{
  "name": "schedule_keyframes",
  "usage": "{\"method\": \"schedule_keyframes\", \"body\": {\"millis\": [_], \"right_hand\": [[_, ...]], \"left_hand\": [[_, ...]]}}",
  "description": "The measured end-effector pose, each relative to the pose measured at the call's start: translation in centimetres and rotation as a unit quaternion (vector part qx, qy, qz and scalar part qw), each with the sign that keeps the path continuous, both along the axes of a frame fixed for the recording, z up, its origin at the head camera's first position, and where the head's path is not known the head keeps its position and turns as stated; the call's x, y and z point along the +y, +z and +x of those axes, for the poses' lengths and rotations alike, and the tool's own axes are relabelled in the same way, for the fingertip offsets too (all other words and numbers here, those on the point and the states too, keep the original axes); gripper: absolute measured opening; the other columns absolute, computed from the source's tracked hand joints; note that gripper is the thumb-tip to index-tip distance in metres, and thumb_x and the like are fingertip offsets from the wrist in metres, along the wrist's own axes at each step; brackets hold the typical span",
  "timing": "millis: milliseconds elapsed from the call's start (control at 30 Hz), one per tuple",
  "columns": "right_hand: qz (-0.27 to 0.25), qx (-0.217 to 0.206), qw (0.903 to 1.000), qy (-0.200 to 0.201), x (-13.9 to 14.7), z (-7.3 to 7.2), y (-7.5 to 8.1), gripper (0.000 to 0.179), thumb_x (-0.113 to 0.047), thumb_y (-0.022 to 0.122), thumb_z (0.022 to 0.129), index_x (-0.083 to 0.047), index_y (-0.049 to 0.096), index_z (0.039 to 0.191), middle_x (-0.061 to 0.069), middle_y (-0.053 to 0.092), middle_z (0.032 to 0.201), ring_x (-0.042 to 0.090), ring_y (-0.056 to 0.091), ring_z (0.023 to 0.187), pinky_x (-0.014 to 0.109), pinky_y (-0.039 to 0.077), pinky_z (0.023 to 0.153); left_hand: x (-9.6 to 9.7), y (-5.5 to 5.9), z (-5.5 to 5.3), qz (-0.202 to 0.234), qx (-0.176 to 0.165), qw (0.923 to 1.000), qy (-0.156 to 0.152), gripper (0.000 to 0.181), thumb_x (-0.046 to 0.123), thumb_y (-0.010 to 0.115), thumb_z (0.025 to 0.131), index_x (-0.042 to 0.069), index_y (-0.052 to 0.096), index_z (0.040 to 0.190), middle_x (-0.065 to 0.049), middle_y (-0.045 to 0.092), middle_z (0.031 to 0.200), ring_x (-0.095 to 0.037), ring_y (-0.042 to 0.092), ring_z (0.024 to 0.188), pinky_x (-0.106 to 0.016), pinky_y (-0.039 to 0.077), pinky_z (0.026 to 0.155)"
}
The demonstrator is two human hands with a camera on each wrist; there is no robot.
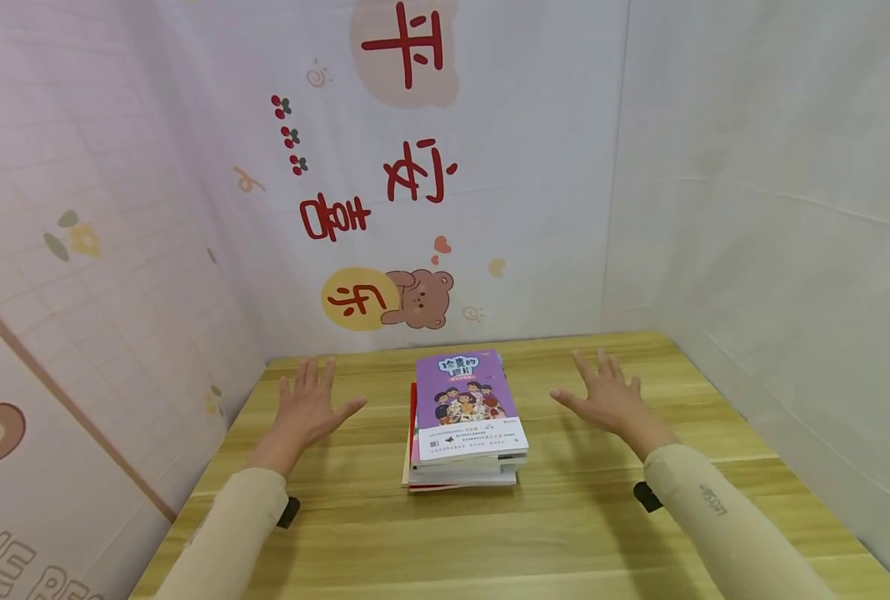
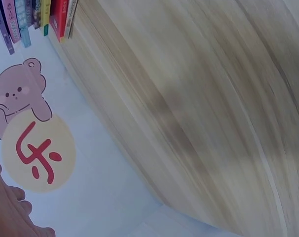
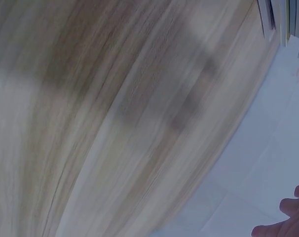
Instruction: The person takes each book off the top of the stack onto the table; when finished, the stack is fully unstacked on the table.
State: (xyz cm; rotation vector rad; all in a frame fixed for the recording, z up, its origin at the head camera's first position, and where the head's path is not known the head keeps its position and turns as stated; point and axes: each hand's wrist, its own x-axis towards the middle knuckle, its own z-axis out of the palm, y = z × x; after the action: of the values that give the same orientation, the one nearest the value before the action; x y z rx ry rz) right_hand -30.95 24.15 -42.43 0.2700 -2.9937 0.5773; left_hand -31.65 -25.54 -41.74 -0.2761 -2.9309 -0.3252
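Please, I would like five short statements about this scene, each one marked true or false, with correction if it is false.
1. A purple book lies on top of the stack of books. True.
2. The left hand grips the purple book. False: it holds nothing, and its fingers are spread.
3. The right hand is apart from the stack of books. True.
4. The tabletop is plain white. False: it has a yellowish wood grain.
5. A cartoon bear is printed on the backdrop behind the tabletop. True.

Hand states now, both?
Left hand: open, fingers spread, holding nothing.
Right hand: open, fingers spread, holding nothing.
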Motion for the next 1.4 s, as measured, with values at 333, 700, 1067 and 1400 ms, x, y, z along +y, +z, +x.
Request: {"method": "schedule_keyframes", "body": {"millis": [333, 700, 1067, 1400], "right_hand": [[-0.024, -0.007, 0.9997, 0.0, -1.1, 0.2, -1.6, 0.099, -0.075, 0.043, 0.091, -0.009, 0.017, 0.159, 0.038, 0.005, 0.157, 0.058, 0.006, 0.142, 0.082, 0.004, 0.101], [-0.043, -0.001, 0.9989, 0.016, -2.4, 1.1, -2.1, 0.094, -0.072, 0.044, 0.092, -0.008, 0.022, 0.158, 0.036, 0.01, 0.157, 0.057, 0.009, 0.142, 0.08, 0.007, 0.103], [-0.048, 0.014, 0.998, 0.039, -4.2, 2.1, -2.9, 0.083, -0.06, 0.05, 0.097, -0.007, 0.028, 0.157, 0.034, 0.018, 0.156, 0.054, 0.018, 0.142, 0.08, 0.011, 0.103], [-0.062, 0.006, 0.9963, 0.06, -5.4, 2.8, -3.9, 0.09, -0.068, 0.049, 0.093, -0.007, 0.031, 0.156, 0.035, 0.019, 0.156, 0.056, 0.025, 0.139, 0.081, 0.015, 0.101]], "left_hand": [[1.3, -0.1, 0.5, 0.014, -0.008, 0.9999, -0.007, 0.104, 0.074, 0.046, 0.09, -0.001, 0.017, 0.156, -0.032, 0.01, 0.159, -0.049, 0.005, 0.146, -0.072, -0.001, 0.11], [2.9, -1.3, 1.1, 0.053, -0.006, 0.9984, -0.02, 0.106, 0.074, 0.048, 0.089, -0.001, 0.016, 0.157, -0.032, 0.017, 0.157, -0.049, 0.012, 0.145, -0.073, 0.006, 0.11], [5.0, -2.1, 2.3, 0.087, -0.051, 0.9945, -0.031, 0.1, 0.069, 0.049, 0.092, -0.001, 0.02, 0.156, -0.029, 0.019, 0.158, -0.048, 0.018, 0.145, -0.065, 0.011, 0.115], [7.7, -3.0, 3.7, 0.166, -0.096, 0.9803, -0.046, 0.098, 0.068, 0.053, 0.092, 0.0, 0.023, 0.156, -0.024, 0.021, 0.16, -0.044, 0.021, 0.146, -0.062, 0.022, 0.114]]}}
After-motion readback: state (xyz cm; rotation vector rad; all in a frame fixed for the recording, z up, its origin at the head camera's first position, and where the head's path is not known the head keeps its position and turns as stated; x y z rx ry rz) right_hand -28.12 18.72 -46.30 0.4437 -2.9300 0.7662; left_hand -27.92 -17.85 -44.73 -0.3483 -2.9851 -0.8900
